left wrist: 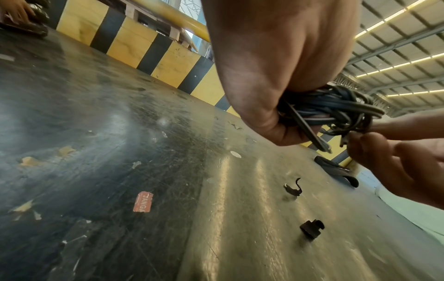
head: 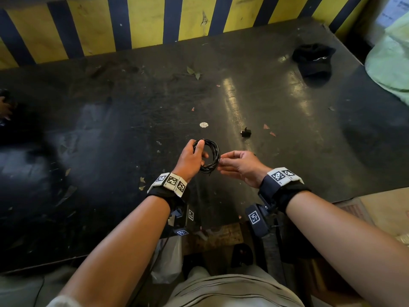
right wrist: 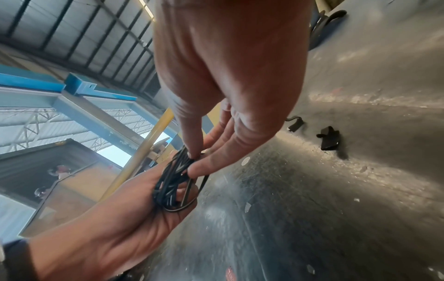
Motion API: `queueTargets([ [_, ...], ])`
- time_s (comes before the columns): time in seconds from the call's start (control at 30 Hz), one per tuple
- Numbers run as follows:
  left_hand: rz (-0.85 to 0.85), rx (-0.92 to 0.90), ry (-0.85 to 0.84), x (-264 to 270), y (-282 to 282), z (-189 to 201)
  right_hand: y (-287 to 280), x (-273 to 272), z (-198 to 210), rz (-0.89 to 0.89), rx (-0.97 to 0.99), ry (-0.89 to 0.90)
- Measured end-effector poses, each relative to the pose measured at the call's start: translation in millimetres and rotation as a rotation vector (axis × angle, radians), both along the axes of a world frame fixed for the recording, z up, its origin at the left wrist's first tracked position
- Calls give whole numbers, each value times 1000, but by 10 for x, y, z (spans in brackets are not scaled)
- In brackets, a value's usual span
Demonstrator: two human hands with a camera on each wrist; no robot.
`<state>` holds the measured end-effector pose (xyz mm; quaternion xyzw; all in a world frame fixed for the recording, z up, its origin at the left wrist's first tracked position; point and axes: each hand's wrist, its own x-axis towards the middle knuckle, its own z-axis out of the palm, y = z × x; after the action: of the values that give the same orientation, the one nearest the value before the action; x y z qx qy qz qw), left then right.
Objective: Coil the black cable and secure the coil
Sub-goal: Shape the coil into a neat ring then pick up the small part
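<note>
The left hand (head: 190, 157) grips the black cable (head: 210, 155), wound into a small round coil of many thin glossy turns, above the dark table (head: 110, 129). The right hand (head: 240, 166) pinches its right edge between thumb and fingertips

Head looks down, wrists close — shared coil (head: 207, 156)

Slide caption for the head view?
Left hand grips the coiled black cable above the dark table; right hand pinches its edge.
</note>
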<state>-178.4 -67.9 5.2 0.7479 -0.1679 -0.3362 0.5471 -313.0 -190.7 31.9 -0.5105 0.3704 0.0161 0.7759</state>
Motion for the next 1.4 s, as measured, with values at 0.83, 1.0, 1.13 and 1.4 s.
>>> queueTargets([
  [0.83,-18,0,34,42,37,23,1,129,-42,-38,-219,192],
  [1.0,-48,12,45,58,-43,6,-307,106,-73,-85,-337,253],
  [1.13,-67,15,70,64,-179,-43,-658,-26,-230,-52,-537,359],
  [1.4,-99,59,100,73,-384,-187,-1106,-249,-728,386,-900,600],
])
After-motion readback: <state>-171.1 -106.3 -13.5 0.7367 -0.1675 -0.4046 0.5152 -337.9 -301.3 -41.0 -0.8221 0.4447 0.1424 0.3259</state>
